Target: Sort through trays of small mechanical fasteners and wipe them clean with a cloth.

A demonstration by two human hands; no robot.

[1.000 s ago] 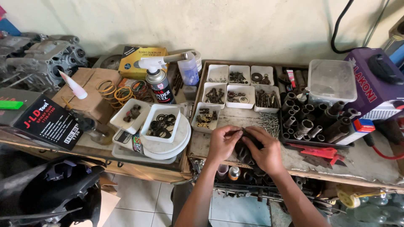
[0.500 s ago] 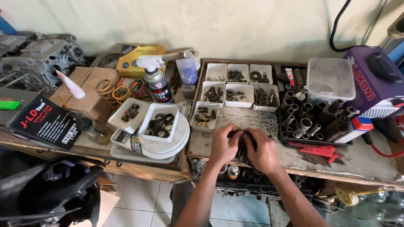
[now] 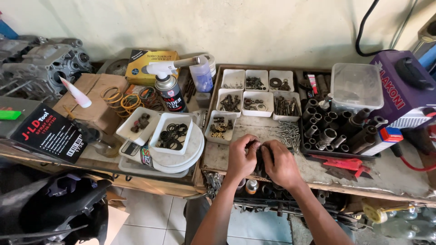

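Note:
My left hand (image 3: 242, 159) and my right hand (image 3: 281, 163) are pressed together at the front of the wooden tray (image 3: 218, 156), fingers curled around a small pile of dark metal parts (image 3: 260, 159). Most of the pile is hidden under my fingers. Just beyond my hands lies a heap of loose screws (image 3: 286, 131). A small white tray of brass bits (image 3: 220, 127) sits to the left of my left hand.
Several white trays of washers and bolts (image 3: 254, 97) fill the tray's back. Black sockets (image 3: 336, 131) stand right, red pliers (image 3: 338, 162) near the edge. A gas torch can (image 3: 170, 88), a dish of black rings (image 3: 171, 134), springs (image 3: 120, 100) and an engine block (image 3: 41, 63) lie left.
Both hands have drawn closer together and closed over the dark parts. The view has dipped slightly towards the bench.

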